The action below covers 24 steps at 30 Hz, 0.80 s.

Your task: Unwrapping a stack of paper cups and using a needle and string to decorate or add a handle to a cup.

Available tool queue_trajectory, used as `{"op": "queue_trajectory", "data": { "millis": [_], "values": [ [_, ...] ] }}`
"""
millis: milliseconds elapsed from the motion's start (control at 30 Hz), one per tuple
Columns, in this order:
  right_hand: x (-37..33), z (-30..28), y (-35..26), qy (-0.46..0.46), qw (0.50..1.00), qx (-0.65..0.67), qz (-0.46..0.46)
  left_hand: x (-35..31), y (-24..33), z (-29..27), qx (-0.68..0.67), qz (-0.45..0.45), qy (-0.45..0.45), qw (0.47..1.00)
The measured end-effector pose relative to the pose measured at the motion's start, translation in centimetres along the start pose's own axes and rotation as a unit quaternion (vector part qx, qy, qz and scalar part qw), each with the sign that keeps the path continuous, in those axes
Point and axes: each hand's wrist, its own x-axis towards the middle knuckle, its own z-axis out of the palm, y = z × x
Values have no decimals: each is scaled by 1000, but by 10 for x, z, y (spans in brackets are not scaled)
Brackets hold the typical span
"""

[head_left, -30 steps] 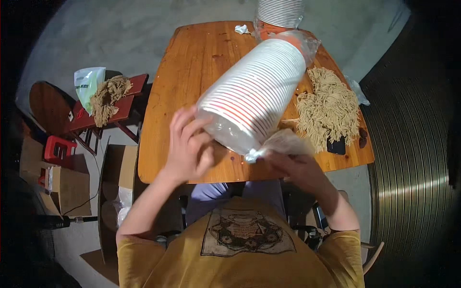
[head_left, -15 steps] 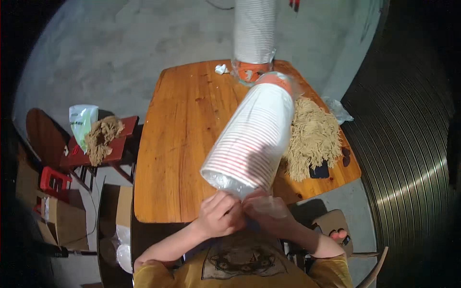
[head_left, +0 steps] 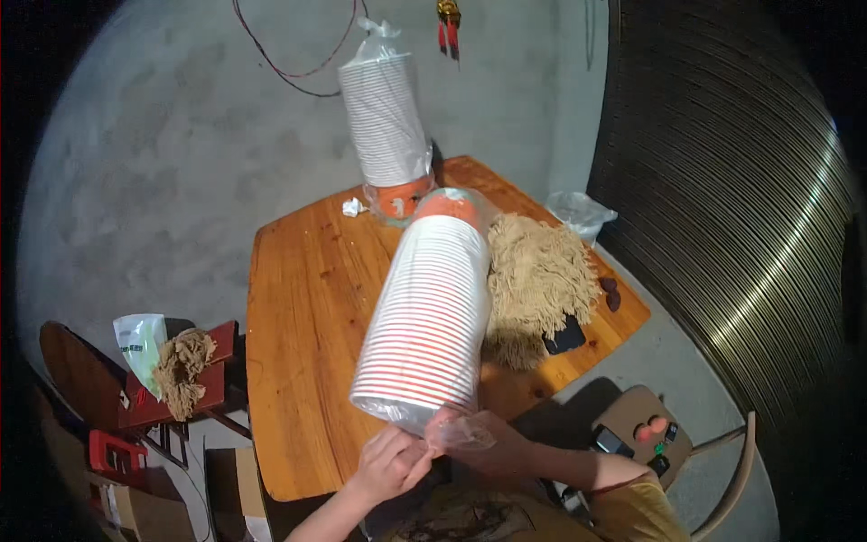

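Observation:
A long stack of white paper cups (head_left: 424, 307) in a clear plastic sleeve lies slanted over the wooden table, its orange end pointing away from me. At its near end, my left hand (head_left: 390, 465) is closed in a pinch on the gathered plastic sleeve. Right beside it, my right hand (head_left: 488, 444) also grips the sleeve, partly behind the loose clear film (head_left: 465, 432). A second wrapped stack of paper cups (head_left: 384, 122) stands upright at the table's far edge, its orange end down and its top twisted closed.
A beige fringed mop head (head_left: 542, 271) and a dark flat object (head_left: 564, 336) lie on the table (head_left: 302, 361), right of the cups. Crumpled white paper (head_left: 354, 208) sits at the far edge. A chair (head_left: 632, 415) holding small items is at the right; a red bench (head_left: 217, 361) is at the left.
The view has tilted up and shifted, showing the upright stack whole. My hands stay together at the near end of the sleeve, and loose film now spreads over my right hand.

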Motion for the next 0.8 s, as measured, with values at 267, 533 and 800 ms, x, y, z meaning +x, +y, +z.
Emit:
{"op": "queue_trajectory", "data": {
  "millis": [267,533,800],
  "values": [
    [-15,-5,-13,30,998,-37,46,12,-9,0,-4,72,-17,997],
    [-39,-24,6,34,938,-344,-6,-4,-12,-16,-77,-134,16,988],
    [-26,-36,-57,103,988,-46,-109,5,5,-13,20,5,-191,981]
  ]
}}
